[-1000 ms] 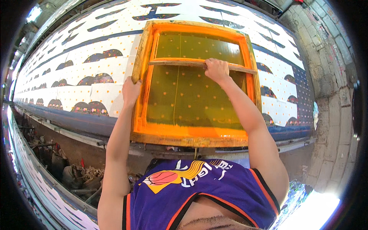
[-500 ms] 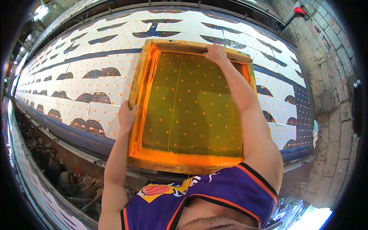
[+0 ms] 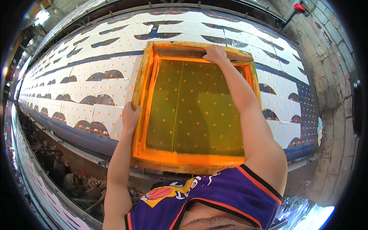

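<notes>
A wooden screen-printing frame [image 3: 140, 82] with olive-green mesh [image 3: 191, 111] lies over the printing table in front of me. Rows of small pale dots show on the mesh, and bright orange ink coats its inner edges, thickest along the near side. My left hand [image 3: 131, 118] is closed on the frame's left bar, with the thumb on top. At the far bar, right of its middle, my right hand [image 3: 215, 53] is closed over the wood, its fingertips partly hidden. My right forearm passes over the mesh's right part.
White sheets [image 3: 126, 63] with orange dots cover the long table, dark floral curved patches showing between them. Dark dotted cloth [image 3: 308, 111] lies at the right end, near a block wall [image 3: 333, 153]. A rail [image 3: 82, 152] runs along the near edge; clutter [image 3: 90, 180] lies below.
The frame's tilt has changed slightly: its far bar's inner face shows more and the mesh looks shorter. Both hands keep their hold. The whole view has shifted a little.
</notes>
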Demonstrator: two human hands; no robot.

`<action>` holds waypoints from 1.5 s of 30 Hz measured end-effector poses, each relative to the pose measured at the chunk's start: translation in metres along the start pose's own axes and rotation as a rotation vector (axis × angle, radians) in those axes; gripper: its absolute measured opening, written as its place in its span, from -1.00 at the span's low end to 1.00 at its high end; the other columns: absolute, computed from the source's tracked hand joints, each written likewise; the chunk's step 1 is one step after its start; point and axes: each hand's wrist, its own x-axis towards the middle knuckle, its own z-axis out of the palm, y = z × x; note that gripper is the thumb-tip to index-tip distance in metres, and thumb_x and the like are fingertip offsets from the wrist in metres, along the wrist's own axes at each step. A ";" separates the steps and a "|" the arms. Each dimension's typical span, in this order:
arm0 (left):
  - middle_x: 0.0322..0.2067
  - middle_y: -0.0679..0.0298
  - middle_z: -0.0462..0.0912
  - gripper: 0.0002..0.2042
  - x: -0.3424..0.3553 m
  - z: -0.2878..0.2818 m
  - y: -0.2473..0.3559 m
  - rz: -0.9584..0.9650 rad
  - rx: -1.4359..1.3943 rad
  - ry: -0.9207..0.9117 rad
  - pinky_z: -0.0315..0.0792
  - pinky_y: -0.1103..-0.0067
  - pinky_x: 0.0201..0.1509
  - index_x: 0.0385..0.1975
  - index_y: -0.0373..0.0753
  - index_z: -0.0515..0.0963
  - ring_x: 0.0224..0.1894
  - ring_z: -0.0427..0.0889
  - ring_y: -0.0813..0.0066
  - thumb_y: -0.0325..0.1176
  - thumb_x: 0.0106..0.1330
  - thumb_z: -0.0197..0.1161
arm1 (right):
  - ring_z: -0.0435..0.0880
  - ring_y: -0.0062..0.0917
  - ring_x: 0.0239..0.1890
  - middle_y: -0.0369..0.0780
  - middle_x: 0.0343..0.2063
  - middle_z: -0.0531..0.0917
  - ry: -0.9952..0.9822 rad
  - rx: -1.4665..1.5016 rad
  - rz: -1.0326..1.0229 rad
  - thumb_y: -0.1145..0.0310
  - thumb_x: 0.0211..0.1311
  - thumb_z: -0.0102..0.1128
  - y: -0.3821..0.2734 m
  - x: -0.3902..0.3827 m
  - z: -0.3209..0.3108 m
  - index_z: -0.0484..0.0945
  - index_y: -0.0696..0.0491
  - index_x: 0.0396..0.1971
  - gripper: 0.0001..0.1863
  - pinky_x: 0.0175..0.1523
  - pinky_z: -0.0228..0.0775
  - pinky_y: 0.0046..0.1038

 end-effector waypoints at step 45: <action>-0.19 -0.21 0.70 -0.44 -0.010 -0.004 -0.011 0.009 0.117 -0.041 0.56 0.18 0.04 -0.16 -0.49 0.58 -0.06 0.71 -0.13 -0.06 0.05 0.47 | 0.71 -0.13 -0.44 0.05 -0.54 0.70 -0.031 0.275 0.794 -0.31 0.05 0.37 0.068 -0.471 -0.028 0.68 0.26 -0.55 -0.25 -0.23 0.55 -0.14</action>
